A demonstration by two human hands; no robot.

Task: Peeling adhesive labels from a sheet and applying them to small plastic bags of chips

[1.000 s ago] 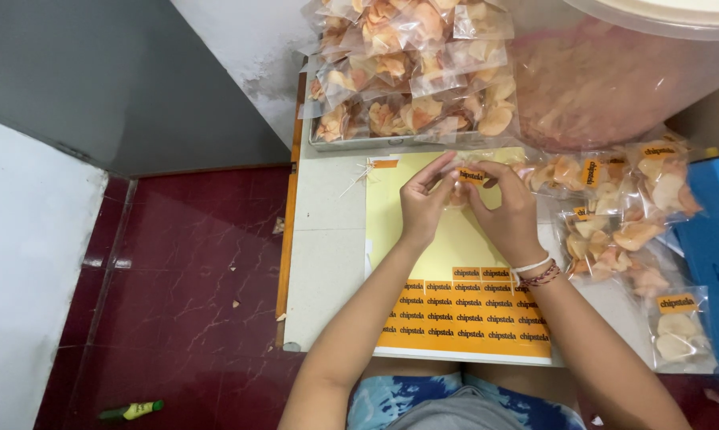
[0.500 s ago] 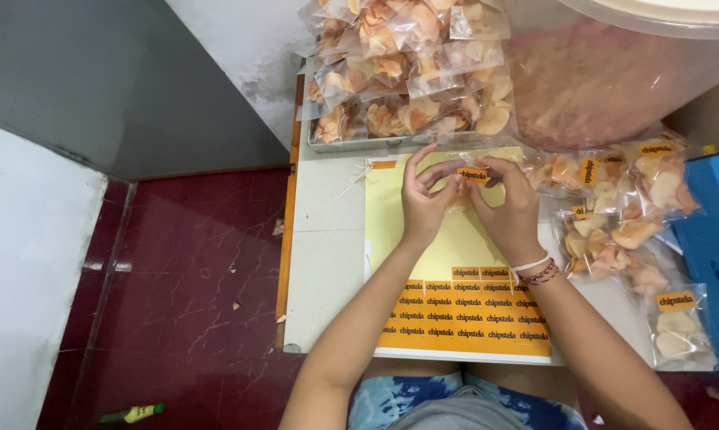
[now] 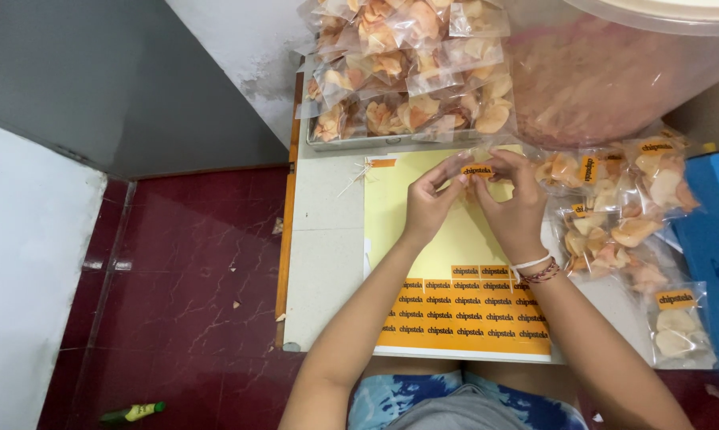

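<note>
A small orange sticker sits pinched between both hands just above frame centre, over a clear bag that is hard to make out there. The left hand and right hand each grip it with fingertips. Below them the yellow sheet is stripped across its upper part; four rows of stickers remain at its lower end. Labelled bags pile at right on the counter. The tray at top holds bags that seem unlabelled, so much work looks left.
</note>
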